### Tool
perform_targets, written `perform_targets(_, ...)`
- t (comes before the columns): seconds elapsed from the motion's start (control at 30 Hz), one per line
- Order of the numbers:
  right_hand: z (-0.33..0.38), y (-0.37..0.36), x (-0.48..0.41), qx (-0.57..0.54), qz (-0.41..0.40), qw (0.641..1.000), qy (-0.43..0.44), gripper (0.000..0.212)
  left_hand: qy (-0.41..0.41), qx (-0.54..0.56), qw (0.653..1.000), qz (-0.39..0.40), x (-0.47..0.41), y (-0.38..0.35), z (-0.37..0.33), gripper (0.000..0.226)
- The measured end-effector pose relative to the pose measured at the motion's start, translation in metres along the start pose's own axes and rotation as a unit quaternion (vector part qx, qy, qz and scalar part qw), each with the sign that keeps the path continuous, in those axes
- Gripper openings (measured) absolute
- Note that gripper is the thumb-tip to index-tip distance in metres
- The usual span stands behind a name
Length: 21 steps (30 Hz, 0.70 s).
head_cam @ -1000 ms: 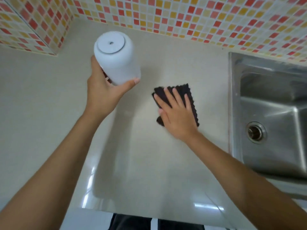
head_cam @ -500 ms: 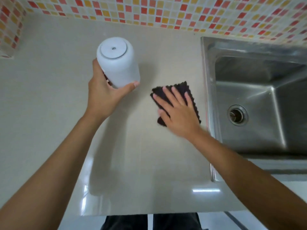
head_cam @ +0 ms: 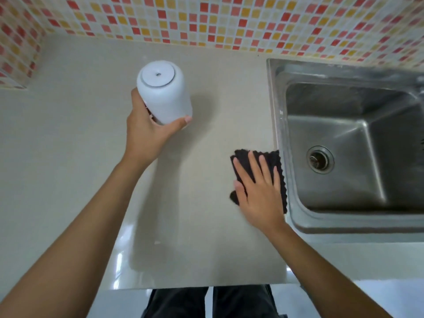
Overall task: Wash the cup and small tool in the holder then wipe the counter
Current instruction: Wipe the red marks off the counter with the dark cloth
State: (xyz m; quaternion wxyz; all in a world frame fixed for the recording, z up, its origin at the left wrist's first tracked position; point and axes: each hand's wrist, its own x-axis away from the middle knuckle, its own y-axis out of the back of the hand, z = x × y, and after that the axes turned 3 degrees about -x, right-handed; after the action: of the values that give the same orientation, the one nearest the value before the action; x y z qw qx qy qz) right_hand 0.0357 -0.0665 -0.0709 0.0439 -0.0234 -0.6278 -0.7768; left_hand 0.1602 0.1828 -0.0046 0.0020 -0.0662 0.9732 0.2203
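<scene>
You're wiping: flat right fingers (head_cam: 253,167) press the black scalloped cloth (head_cam: 274,160) beside the steel sink (head_cam: 278,125), left fingers (head_cam: 181,121) clasp the white plastic container (head_cam: 164,95); next sweep beneath it.

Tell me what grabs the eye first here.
The white cylindrical container, gripped in the left hand above the beige counter, flat end toward the camera. Next, the right hand pressing flat on a black scalloped cloth beside the stainless steel sink, under a red, orange and cream mosaic wall.
</scene>
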Motion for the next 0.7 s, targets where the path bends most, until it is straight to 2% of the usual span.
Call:
perform_targets(0.23, 0.003, -0.005, 0.001, -0.006, -0.020, 1.000, -0.023, 0.050, 0.019, -0.005, 0.999, 0.031, 0.028, -0.021, 0.008, 0.096)
perform_targets(0.4, 0.006, -0.002, -0.055, -0.038, -0.054, 0.995, -0.077, 0.049, 0.024, -0.020, 0.998, 0.051, 0.051, -0.028, 0.015, 0.093)
perform_targets(0.5, 0.009, 0.002, -0.084, -0.061, -0.045, 0.993, -0.091, 0.049, 0.024, -0.018, 0.998, 0.047, 0.060, -0.031, 0.015, 0.092)
perform_targets(0.7, 0.009, 0.017, -0.075, 0.034, -0.024, 0.995, -0.087, 0.058, 0.027, 0.006, 0.998, 0.052, 0.073, -0.032, 0.019, 0.093)
